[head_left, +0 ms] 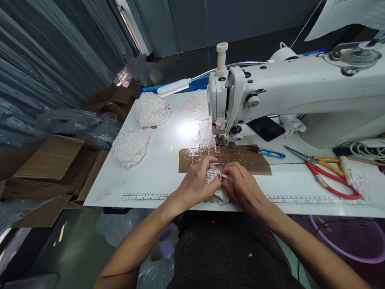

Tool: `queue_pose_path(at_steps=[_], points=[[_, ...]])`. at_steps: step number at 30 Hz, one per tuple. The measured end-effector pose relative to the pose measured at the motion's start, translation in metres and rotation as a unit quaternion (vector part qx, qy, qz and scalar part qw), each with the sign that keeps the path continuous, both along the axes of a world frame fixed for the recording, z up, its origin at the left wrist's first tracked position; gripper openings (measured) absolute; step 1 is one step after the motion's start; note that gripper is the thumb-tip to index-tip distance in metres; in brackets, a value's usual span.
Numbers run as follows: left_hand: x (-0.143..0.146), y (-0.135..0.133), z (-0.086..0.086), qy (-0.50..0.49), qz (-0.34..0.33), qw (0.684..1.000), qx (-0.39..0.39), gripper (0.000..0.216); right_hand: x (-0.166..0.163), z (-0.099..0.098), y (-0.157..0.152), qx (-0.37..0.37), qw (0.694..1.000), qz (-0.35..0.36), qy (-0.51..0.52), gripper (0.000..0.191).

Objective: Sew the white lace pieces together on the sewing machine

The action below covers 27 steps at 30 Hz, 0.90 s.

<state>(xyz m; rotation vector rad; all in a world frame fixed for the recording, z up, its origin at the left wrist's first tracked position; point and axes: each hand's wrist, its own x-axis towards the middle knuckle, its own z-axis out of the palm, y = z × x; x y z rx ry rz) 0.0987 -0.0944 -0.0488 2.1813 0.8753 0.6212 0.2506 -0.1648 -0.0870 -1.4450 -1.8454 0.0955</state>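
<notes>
Between my two hands is a small piece of white lace fabric (213,175), held just in front of the sewing machine over the table's front part. My left hand (200,180) is closed, its thumb and fingers pinching the lace from the left. From the right, my right hand (240,182) pinches the lace edge with its fingertips. Part of the lace hangs below the fingers, and some of it is hidden by them. Behind the hands, the needle and presser foot (221,140) of the white sewing machine (288,88) stand above a brown plate (252,160).
White lace pieces (152,110) lie on the left of the white table (162,160). Blue thread snips (270,153) and red-and-orange scissors (323,168) lie to the right. A printed ruler (144,197) runs along the front edge. Cardboard boxes (51,160) stand left; a purple basket (355,241) sits below right.
</notes>
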Motion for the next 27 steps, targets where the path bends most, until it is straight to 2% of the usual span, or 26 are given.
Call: queue_pose_path(at_steps=[3,7,9,12,15,18,22,27], points=[[0.0,0.0,-0.005,-0.034,0.004,0.999,-0.012,0.032,0.001,0.003,-0.003,0.011,1.0,0.015,0.005,0.01],[-0.002,-0.003,-0.018,-0.118,0.024,0.99,-0.077,0.039,0.009,0.012,-0.013,-0.03,0.994,0.039,0.1,0.026],[-0.003,-0.005,-0.023,-0.159,0.036,0.982,-0.093,0.039,0.012,0.015,-0.016,-0.026,0.988,0.016,0.151,0.023],[-0.004,-0.008,-0.025,-0.193,0.046,0.977,-0.078,0.028,0.011,0.016,-0.016,-0.001,0.981,-0.033,0.19,0.011],[-0.002,-0.009,-0.022,-0.199,0.044,0.976,-0.072,0.015,0.006,0.016,-0.014,0.016,0.981,-0.037,0.19,0.01],[0.0,-0.012,-0.02,-0.197,0.053,0.973,-0.105,0.011,0.001,0.016,-0.013,0.026,0.982,-0.033,0.182,0.012],[0.002,-0.018,-0.018,-0.184,0.093,0.96,-0.187,0.026,-0.002,0.012,-0.012,0.026,0.984,-0.046,0.17,0.013],[0.005,-0.023,-0.015,-0.19,0.104,0.954,-0.208,0.029,0.0,0.006,-0.012,0.037,0.988,-0.063,0.137,0.014]])
